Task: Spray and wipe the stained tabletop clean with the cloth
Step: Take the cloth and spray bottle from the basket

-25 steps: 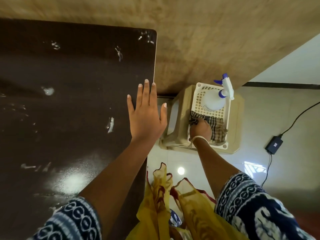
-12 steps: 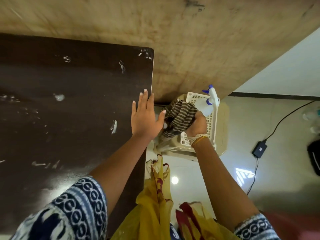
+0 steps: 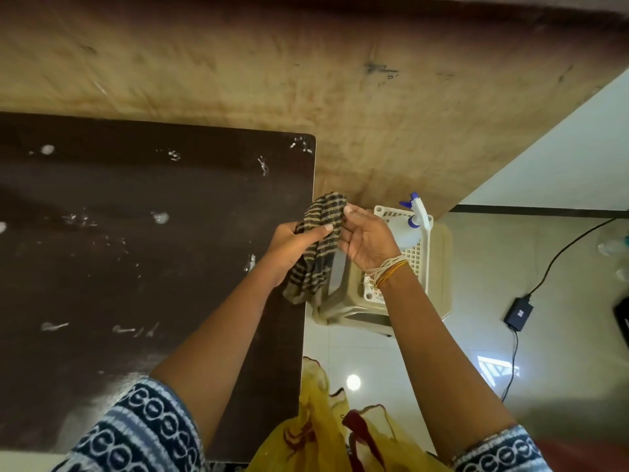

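A dark brown tabletop (image 3: 136,267) fills the left, speckled with several white stains (image 3: 160,217). Over its right edge both hands hold a checked brown and black cloth (image 3: 316,247). My left hand (image 3: 292,247) grips the cloth's middle with the thumb across it. My right hand (image 3: 367,240) pinches the cloth's upper right edge with its fingertips. The cloth hangs bunched between them, above the table edge. A white spray bottle with a blue nozzle (image 3: 413,221) stands in a white plastic basket (image 3: 425,267) to the right, untouched.
The basket sits on a beige plastic stool (image 3: 347,301) on the tiled floor beside the table. A wooden wall panel (image 3: 306,80) runs behind. A black power adapter (image 3: 518,313) with its cable lies on the floor at right. Yellow fabric (image 3: 320,430) hangs below my arms.
My right hand lifted the cloth out of the basket and carried it left to the table edge. My left hand left the tabletop and took hold of the cloth.
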